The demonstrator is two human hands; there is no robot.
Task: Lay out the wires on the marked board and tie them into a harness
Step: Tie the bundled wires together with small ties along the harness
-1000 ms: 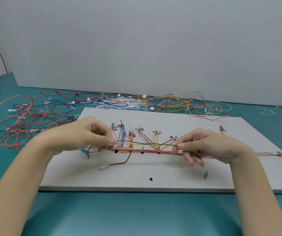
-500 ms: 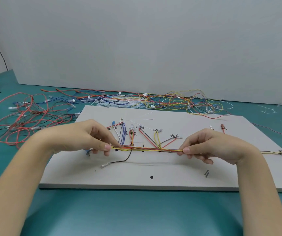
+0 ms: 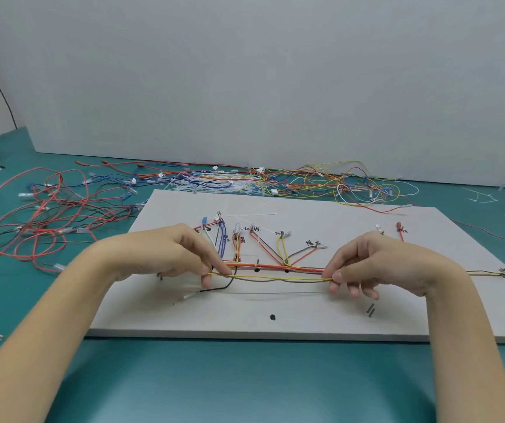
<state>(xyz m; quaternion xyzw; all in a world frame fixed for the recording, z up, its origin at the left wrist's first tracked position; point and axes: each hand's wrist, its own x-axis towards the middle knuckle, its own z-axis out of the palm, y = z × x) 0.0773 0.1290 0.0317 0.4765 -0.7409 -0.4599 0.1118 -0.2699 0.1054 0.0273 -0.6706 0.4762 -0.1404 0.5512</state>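
Left hand (image 3: 181, 254) and right hand (image 3: 379, 265) pinch yellow-brown wire pair (image 3: 275, 279) taut at board's (image 3: 306, 315) 6 o'clock side; keep tension even, lower flush against red-orange trunk (image 3: 275, 266).

Left hand (image 3: 166, 254) and right hand (image 3: 382, 264) level, palms down, each grip pinched, forearms extended forward

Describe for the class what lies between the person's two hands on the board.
In the head view, a yellow and brown wire pair stretches between the left hand and the right hand, pinched by both; just behind it, the red-orange wire bundle lies on the board.
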